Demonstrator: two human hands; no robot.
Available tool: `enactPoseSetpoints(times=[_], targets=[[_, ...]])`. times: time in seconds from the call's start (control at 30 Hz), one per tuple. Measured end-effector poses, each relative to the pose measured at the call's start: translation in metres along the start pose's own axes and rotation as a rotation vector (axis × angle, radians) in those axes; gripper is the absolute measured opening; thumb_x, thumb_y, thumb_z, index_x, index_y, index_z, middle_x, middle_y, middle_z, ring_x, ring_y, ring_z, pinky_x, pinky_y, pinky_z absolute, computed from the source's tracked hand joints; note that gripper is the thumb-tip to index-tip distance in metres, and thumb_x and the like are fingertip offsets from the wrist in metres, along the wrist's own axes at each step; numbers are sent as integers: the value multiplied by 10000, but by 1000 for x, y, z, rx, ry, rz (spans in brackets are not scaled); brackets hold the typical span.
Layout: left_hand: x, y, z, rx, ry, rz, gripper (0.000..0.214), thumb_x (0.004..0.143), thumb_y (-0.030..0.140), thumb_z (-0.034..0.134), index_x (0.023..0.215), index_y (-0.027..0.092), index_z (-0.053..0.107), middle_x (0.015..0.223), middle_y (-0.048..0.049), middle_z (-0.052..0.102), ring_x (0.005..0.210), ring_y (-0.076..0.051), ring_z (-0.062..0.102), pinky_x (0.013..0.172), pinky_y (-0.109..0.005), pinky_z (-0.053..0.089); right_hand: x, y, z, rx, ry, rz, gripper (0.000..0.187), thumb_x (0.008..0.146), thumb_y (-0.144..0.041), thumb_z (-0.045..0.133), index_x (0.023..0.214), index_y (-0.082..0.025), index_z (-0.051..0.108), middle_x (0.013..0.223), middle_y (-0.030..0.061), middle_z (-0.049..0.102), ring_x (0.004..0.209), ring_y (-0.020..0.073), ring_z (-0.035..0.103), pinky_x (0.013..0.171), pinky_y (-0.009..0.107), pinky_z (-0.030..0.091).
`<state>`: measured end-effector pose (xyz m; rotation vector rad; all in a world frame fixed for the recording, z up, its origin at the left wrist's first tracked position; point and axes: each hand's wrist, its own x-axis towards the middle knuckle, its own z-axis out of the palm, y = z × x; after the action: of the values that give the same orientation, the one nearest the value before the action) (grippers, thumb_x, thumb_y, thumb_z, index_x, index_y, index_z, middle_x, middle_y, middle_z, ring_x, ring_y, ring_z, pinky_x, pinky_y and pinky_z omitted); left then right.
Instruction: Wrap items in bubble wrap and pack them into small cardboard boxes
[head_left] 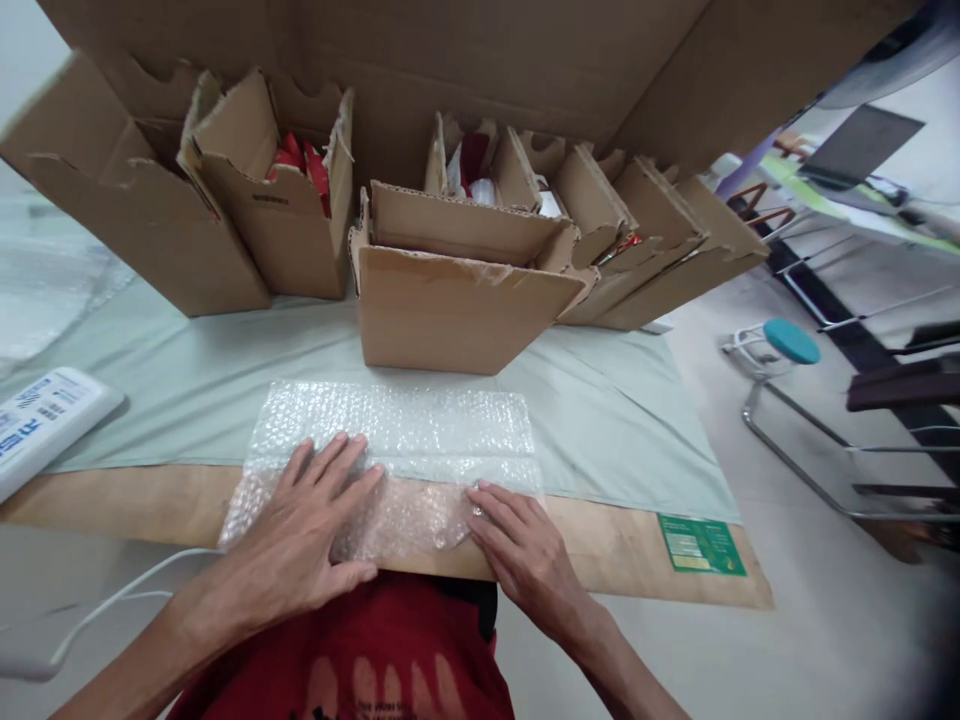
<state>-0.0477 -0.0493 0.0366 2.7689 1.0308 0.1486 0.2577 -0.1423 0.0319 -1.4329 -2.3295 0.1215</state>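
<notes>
A clear sheet of bubble wrap (397,430) lies flat at the near edge of the table, its front strip over bare wood. My left hand (315,510) rests palm down on its left part, fingers spread and thumb apart. At the sheet's right front corner is my right hand (521,540), its fingers bent together and closed on the edge of the wrap. A small shiny bit shows between its fingertips; I cannot make out whether it is only plastic. Just beyond the sheet stands an open cardboard box (450,310).
More open cardboard bins (285,210) line the back, some with red items inside. A white box-shaped device (52,420) sits at left, near more clear wrap (52,280). A green label (701,545) is on the wood at right. A teal stool (791,341) stands on the floor.
</notes>
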Motion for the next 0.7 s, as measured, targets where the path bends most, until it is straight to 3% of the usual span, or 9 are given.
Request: enactPoseSetpoints(times=[0.1, 0.23, 0.33, 0.4, 0.5, 0.57, 0.63, 0.7], targets=[[-13, -3, -1, -3, -19, 0, 866, 777, 518, 740, 1547, 283, 422, 1681, -134, 328, 1542, -400, 304, 1229, -637, 261, 5, 0, -5, 86, 45, 26, 311, 972, -58, 516, 1151, -215, 715, 1188, 87, 774, 1127, 238, 714, 900, 422, 604], [-29, -20, -3, -22, -1, -15, 793, 815, 349, 643, 1560, 320, 375, 1643, -68, 418, 1507, -346, 395, 1248, -607, 247, 22, 6, -18, 215, 30, 183, 241, 1020, -178, 500, 1059, -238, 730, 1032, 47, 800, 953, 206, 749, 857, 391, 618], [-33, -37, -7, -80, 119, -89, 571, 852, 217, 491, 1418, 283, 532, 1407, -44, 675, 1326, -282, 610, 1225, -534, 344, 37, 17, -31, 271, -14, 312, 240, 1032, -271, 497, 1027, -243, 735, 968, 40, 796, 908, 209, 748, 840, 378, 620], [-29, -44, -13, -130, 221, -226, 431, 857, 208, 437, 1227, 269, 649, 1187, -33, 778, 1173, -270, 700, 1139, -481, 463, 43, 25, -41, 305, -67, 337, 242, 1010, -387, 557, 1108, -248, 729, 1036, 52, 790, 976, 229, 741, 863, 388, 618], [-16, -44, -26, -262, 271, -481, 313, 835, 311, 463, 1026, 262, 706, 1031, -36, 800, 973, -265, 752, 847, -382, 606, 43, 36, -54, 317, -191, 243, 611, 885, -606, 691, 1382, -258, 614, 1294, 94, 724, 1187, 286, 678, 965, 451, 592], [-6, -42, -35, -358, 249, -595, 295, 802, 380, 490, 953, 259, 712, 969, -29, 798, 817, -233, 751, 686, -325, 592, 37, 44, -59, 284, -233, 209, 759, 840, -638, 727, 1475, -271, 533, 1405, 103, 663, 1272, 305, 631, 1016, 486, 567], [1, -41, -42, -403, 219, -654, 300, 772, 426, 497, 900, 260, 712, 872, -9, 787, 685, -206, 718, 628, -311, 559, 29, 52, -59, 244, -196, 264, 604, 897, -537, 704, 1430, -281, 578, 1366, 88, 690, 1248, 291, 646, 1015, 484, 565], [2, -44, -44, -412, 183, -696, 308, 768, 450, 500, 883, 258, 712, 772, 13, 755, 569, -183, 659, 601, -321, 532, 24, 61, -56, 267, -128, 351, 329, 956, -404, 638, 1254, -279, 699, 1214, 65, 759, 1142, 265, 697, 980, 455, 577]])
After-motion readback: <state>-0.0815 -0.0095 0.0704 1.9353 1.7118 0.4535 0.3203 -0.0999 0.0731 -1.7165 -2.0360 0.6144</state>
